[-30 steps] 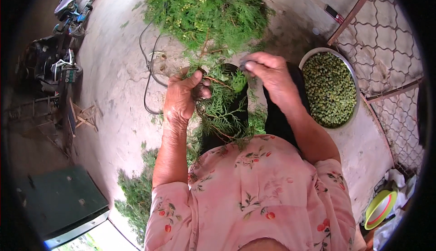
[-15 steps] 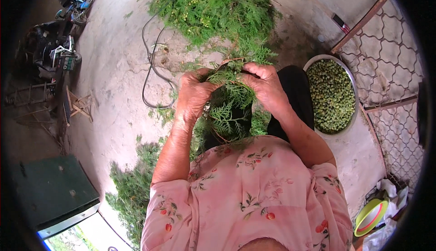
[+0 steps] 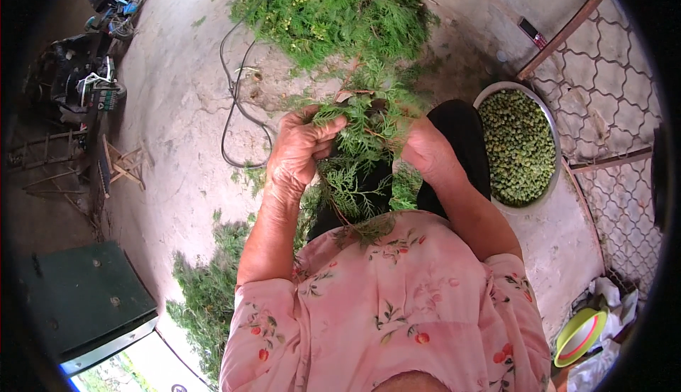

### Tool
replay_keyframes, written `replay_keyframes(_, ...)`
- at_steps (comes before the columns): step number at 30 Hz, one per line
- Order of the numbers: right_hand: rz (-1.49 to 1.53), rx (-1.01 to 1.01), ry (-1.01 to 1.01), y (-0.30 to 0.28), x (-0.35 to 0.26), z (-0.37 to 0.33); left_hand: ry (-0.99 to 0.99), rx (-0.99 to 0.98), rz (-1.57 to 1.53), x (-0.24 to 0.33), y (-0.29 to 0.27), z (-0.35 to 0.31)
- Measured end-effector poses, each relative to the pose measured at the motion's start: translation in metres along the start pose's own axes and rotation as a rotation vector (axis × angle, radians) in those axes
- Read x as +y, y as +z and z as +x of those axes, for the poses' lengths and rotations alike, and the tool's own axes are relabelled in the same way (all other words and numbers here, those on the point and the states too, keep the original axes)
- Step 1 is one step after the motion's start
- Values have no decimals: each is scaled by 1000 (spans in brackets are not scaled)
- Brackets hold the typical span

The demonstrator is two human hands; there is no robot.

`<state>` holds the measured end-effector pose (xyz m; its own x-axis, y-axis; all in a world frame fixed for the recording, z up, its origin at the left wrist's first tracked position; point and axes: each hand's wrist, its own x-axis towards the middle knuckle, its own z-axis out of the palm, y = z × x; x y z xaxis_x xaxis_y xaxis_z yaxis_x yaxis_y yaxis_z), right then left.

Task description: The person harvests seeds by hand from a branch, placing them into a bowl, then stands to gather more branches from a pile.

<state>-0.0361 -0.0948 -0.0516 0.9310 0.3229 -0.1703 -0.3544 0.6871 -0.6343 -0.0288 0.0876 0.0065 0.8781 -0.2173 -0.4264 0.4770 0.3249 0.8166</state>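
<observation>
The left hand [image 3: 301,144] is at the center of the frame, with its thumb and fingers closed on a leafy green sprig [image 3: 351,179]. The right hand [image 3: 428,149] is just right of center, at the opposite side of the same sprig; foliage covers its fingertips and blur softens them, so whether it grips or is released cannot be told. The sprig occupies the space between the two hands and extends down over the dark trousers [image 3: 460,133] to the hem of the pink floral shirt [image 3: 397,293]. A large pile [image 3: 333,16] of similar green branches lies on the floor [image 3: 184,101] at the top center. A second heap [image 3: 206,285] lies at the lower left, beside the left forearm. A round metal bowl [image 3: 549,112], filled with small green cones [image 3: 518,151], stands at the right, near the right knee. A black cable [image 3: 231,101] loops across the floor, left of center. A wire-mesh panel [image 3: 603,101] with a brown frame spans the right edge. A wooden stool [image 3: 122,168] is at the left, above a dark green box [image 3: 85,293].
</observation>
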Motion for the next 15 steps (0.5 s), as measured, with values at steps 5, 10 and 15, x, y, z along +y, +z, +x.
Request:
replay_keyframes(5, 109, -18, 12, 10, -1, 1, -20, 50, 96, 1, 10, -3)
replay_keyframes(10, 37, -47, 44, 8, 2, 6, -56, -51, 97, 0, 8, -2)
replay_keyframes(15, 185, -38, 69, 8, 8, 0, -49, -39, 74, -1, 6, -4)
